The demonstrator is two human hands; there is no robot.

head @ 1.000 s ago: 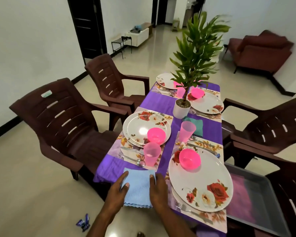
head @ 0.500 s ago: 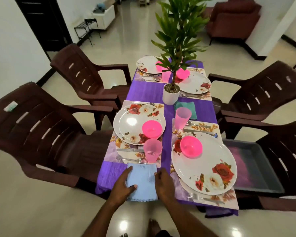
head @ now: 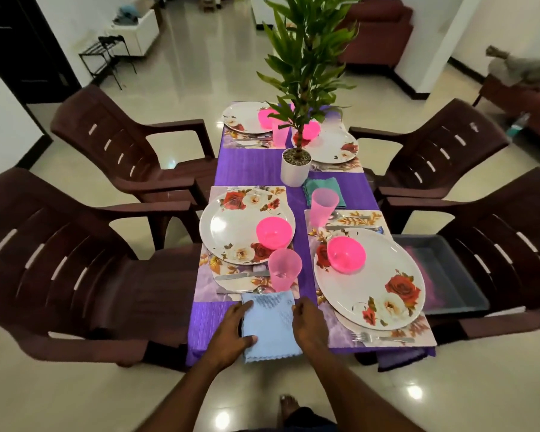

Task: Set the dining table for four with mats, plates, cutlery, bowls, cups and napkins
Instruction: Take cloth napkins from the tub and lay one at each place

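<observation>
Both hands (head: 231, 328) still flanking napkin (head: 270, 325).

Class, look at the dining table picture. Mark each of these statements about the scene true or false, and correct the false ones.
1. Both hands rest on the light blue napkin. True: left hand, right hand.
2. The near pink cups stand inside the bowls. False: the near left cup stands on its mat beside the near left bowl.
3. A potted plant stands mid-table. True.
4. The teal napkin lies on a plate. False: it lies on the purple cloth.
5. The grey tray sits on a chair. True.
</observation>
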